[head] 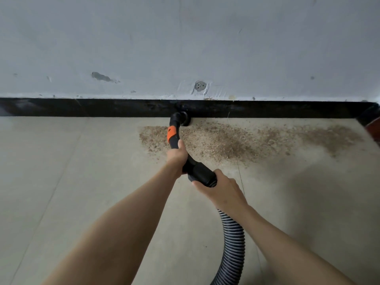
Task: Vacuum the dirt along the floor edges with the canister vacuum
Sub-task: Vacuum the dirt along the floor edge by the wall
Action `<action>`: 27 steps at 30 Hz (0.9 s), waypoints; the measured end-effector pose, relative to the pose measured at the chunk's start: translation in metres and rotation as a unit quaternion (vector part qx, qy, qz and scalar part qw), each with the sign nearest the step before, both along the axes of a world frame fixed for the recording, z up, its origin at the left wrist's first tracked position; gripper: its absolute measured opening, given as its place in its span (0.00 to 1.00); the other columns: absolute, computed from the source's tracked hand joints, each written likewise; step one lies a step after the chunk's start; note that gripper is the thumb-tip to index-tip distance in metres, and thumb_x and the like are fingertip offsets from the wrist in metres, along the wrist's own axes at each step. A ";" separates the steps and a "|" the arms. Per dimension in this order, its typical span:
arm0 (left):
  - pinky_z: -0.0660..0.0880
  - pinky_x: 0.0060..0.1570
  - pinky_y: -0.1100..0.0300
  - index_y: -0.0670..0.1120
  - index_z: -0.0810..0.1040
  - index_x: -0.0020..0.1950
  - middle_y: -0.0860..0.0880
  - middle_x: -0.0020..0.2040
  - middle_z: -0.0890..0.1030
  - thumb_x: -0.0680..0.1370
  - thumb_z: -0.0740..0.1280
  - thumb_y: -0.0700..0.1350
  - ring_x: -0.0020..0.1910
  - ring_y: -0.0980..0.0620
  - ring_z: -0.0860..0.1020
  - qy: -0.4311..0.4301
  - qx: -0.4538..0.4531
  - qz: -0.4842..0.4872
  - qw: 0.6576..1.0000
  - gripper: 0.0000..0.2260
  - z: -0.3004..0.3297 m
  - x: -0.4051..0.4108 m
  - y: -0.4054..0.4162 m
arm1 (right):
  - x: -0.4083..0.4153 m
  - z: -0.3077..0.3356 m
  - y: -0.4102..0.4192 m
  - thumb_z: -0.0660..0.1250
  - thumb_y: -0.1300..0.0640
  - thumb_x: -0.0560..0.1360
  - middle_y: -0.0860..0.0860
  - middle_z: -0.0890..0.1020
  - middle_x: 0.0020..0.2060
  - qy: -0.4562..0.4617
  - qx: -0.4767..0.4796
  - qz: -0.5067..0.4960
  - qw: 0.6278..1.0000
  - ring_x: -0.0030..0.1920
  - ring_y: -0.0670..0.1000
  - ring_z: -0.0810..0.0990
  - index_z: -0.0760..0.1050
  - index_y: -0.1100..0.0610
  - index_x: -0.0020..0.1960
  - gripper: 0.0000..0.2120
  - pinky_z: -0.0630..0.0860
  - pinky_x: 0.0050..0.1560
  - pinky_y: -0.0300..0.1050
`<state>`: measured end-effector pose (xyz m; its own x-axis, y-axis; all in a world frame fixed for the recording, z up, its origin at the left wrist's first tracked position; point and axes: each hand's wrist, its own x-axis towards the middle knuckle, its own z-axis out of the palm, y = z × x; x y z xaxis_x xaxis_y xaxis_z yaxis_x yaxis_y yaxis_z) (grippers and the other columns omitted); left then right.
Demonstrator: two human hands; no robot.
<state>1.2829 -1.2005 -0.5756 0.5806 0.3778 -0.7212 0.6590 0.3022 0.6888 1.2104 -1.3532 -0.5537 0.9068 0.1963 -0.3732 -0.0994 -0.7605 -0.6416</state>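
Observation:
A black vacuum wand (173, 133) with an orange band slants down to a round black nozzle (183, 119) set on the floor against the black baseboard (82, 108). My left hand (177, 155) grips the wand just below the orange band. My right hand (221, 187) grips the thick black cuff (202, 174) where the ribbed grey hose (232, 241) joins. Brown sawdust-like dirt (236, 140) spreads along the floor edge, from just left of the nozzle far out to the right. The canister is out of view.
A pale grey wall (185, 48) with chipped patches rises above the baseboard. Beige floor tiles (61, 182) stretch left of the dirt. At the right edge the baseboard turns a corner next to a reddish surface (373, 130). The hose trails off the bottom edge.

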 end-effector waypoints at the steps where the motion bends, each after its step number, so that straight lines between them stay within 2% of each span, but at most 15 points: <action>1: 0.74 0.36 0.51 0.41 0.64 0.70 0.44 0.50 0.74 0.81 0.55 0.59 0.49 0.43 0.75 -0.002 0.010 -0.004 1.000 0.27 -0.001 0.000 -0.001 | -0.001 0.000 -0.001 0.65 0.30 0.68 0.49 0.80 0.37 -0.001 0.003 -0.001 1.000 0.35 0.50 0.80 0.68 0.49 0.45 0.24 0.71 0.31 0.42; 7: 0.70 0.34 0.53 0.41 0.64 0.71 0.43 0.53 0.73 0.81 0.55 0.59 0.48 0.44 0.74 0.004 0.036 -0.042 0.998 0.26 -0.004 0.002 -0.010 | -0.003 -0.004 -0.009 0.65 0.29 0.67 0.50 0.80 0.37 -0.010 0.010 -0.017 1.000 0.35 0.51 0.81 0.69 0.51 0.45 0.25 0.76 0.34 0.47; 12: 0.73 0.40 0.51 0.40 0.64 0.70 0.43 0.54 0.73 0.81 0.55 0.59 0.51 0.43 0.74 -0.006 0.005 -0.089 0.996 0.26 0.000 0.006 -0.024 | -0.005 -0.009 -0.020 0.67 0.31 0.68 0.51 0.80 0.34 -0.011 0.027 -0.043 0.999 0.31 0.53 0.80 0.69 0.52 0.44 0.24 0.79 0.36 0.52; 15: 0.75 0.44 0.49 0.39 0.64 0.70 0.41 0.58 0.74 0.81 0.55 0.59 0.56 0.41 0.76 -0.014 -0.012 -0.120 0.993 0.26 0.002 0.010 -0.038 | -0.007 -0.012 -0.030 0.67 0.30 0.68 0.51 0.80 0.35 -0.008 0.029 -0.078 0.996 0.33 0.53 0.81 0.70 0.52 0.45 0.25 0.79 0.37 0.51; 17: 0.77 0.47 0.49 0.39 0.66 0.67 0.41 0.57 0.75 0.82 0.56 0.58 0.56 0.41 0.77 -0.020 -0.024 -0.135 0.990 0.25 0.002 0.013 -0.046 | -0.007 -0.012 -0.035 0.67 0.30 0.68 0.51 0.80 0.36 -0.007 0.025 -0.094 0.995 0.34 0.52 0.81 0.70 0.51 0.45 0.24 0.78 0.37 0.50; 19: 0.79 0.47 0.48 0.38 0.68 0.65 0.41 0.54 0.76 0.82 0.56 0.57 0.52 0.41 0.79 -0.027 -0.034 -0.144 0.989 0.23 0.003 0.015 -0.052 | -0.007 -0.013 -0.039 0.66 0.30 0.68 0.51 0.80 0.36 -0.007 0.027 -0.101 0.994 0.35 0.52 0.81 0.70 0.50 0.45 0.24 0.78 0.37 0.50; 21: 0.80 0.43 0.50 0.39 0.67 0.61 0.42 0.46 0.76 0.82 0.57 0.55 0.40 0.44 0.80 -0.044 -0.065 -0.123 0.989 0.19 0.006 0.017 -0.057 | -0.007 -0.013 -0.039 0.66 0.30 0.69 0.50 0.80 0.37 -0.010 0.026 -0.108 0.994 0.36 0.51 0.80 0.69 0.49 0.45 0.23 0.77 0.37 0.49; 23: 0.80 0.45 0.49 0.40 0.65 0.58 0.43 0.40 0.74 0.82 0.57 0.54 0.32 0.46 0.78 -0.063 -0.082 -0.098 0.990 0.16 0.009 0.019 -0.059 | -0.007 -0.012 -0.037 0.65 0.29 0.69 0.50 0.79 0.37 -0.017 0.026 -0.115 0.993 0.36 0.51 0.80 0.68 0.49 0.45 0.23 0.77 0.36 0.47; 27: 0.80 0.43 0.51 0.39 0.68 0.57 0.44 0.37 0.74 0.82 0.58 0.54 0.30 0.48 0.76 -0.085 -0.076 -0.069 0.991 0.18 0.013 0.017 -0.050 | -0.005 -0.004 -0.029 0.58 0.24 0.64 0.49 0.78 0.36 -0.023 0.032 -0.092 0.995 0.35 0.49 0.78 0.67 0.50 0.43 0.29 0.72 0.33 0.45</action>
<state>1.2997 -1.2510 -0.5627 0.7371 0.1805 -0.6512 0.5796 0.3266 0.7466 1.2053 -1.3825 -0.5581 0.9452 0.0479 -0.3229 -0.2023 -0.6903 -0.6947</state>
